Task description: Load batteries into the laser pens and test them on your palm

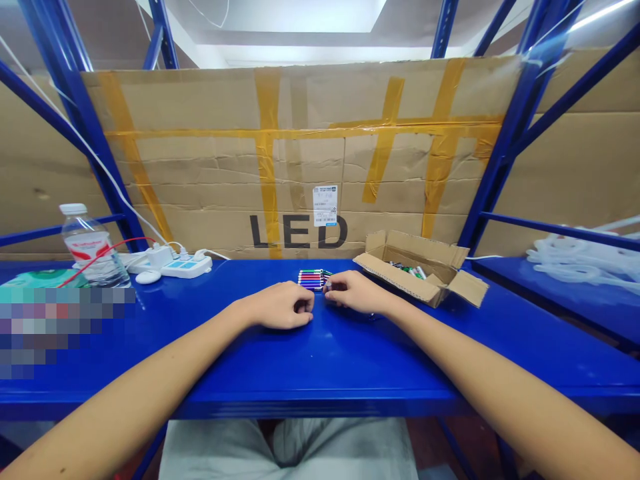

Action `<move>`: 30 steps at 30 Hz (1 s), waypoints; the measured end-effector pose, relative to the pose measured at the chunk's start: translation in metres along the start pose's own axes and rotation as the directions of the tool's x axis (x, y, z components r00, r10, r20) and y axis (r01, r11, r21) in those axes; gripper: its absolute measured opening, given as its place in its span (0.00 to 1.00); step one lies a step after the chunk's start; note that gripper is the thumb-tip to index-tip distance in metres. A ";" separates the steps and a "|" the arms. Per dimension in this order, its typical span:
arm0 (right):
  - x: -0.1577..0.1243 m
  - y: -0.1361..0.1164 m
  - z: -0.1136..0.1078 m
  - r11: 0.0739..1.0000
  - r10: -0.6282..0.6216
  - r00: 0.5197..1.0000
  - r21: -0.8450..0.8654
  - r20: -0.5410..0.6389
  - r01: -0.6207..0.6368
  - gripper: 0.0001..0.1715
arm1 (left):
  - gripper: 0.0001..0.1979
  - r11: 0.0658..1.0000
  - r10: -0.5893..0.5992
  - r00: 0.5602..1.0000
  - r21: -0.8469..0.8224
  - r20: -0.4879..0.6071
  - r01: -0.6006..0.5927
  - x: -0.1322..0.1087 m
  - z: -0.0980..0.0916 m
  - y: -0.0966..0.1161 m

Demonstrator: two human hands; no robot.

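Sticks (pixel 310 281) are being seen on the table (pixel 320 360), lengths running left-right, just beyond the loosely curled, seemingly empty left hand (pixel 286 305); their right ends are being bordered by the nearer right hand (pixel 353 291), whose grasp cannot be told.

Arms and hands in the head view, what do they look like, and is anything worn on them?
The left hand and right hand are ungloved. The left forearm and right forearm are bare, with no sleeve, watch or bracelet showing.
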State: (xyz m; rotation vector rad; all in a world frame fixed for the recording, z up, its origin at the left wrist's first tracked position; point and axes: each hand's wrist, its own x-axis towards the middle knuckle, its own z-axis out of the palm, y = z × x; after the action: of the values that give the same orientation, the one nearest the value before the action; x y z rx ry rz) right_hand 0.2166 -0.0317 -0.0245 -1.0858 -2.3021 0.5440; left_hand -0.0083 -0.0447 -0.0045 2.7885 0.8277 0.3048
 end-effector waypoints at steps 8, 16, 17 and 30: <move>0.001 0.003 0.001 0.992 -0.052 0.998 -0.116 -0.044 0.046 0.07 | 0.04 0.999 -0.028 1.000 -0.037 0.014 0.028 0.001 0.004 0.000; 0.001 -0.003 0.003 0.992 -0.106 0.993 -0.074 -0.045 0.103 0.09 | 0.05 0.965 -0.143 0.848 -0.263 -0.510 0.005 0.008 0.008 -0.002; 0.000 -0.004 0.004 0.990 -0.127 0.991 -0.068 -0.039 0.124 0.09 | 0.05 0.961 -0.151 0.831 -0.275 -0.535 -0.002 0.009 0.008 0.000; -0.002 -0.010 0.007 0.954 -0.301 0.950 -0.023 -0.087 0.300 0.19 | 0.03 0.965 -0.132 0.876 -0.261 -0.464 0.007 0.011 0.016 -0.002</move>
State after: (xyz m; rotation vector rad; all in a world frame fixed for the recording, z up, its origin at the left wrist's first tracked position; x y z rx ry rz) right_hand 0.2073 -0.0403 -0.0246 -0.7254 -2.3335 0.3571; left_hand 0.0037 -0.0395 -0.0189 2.4605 0.9092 1.0437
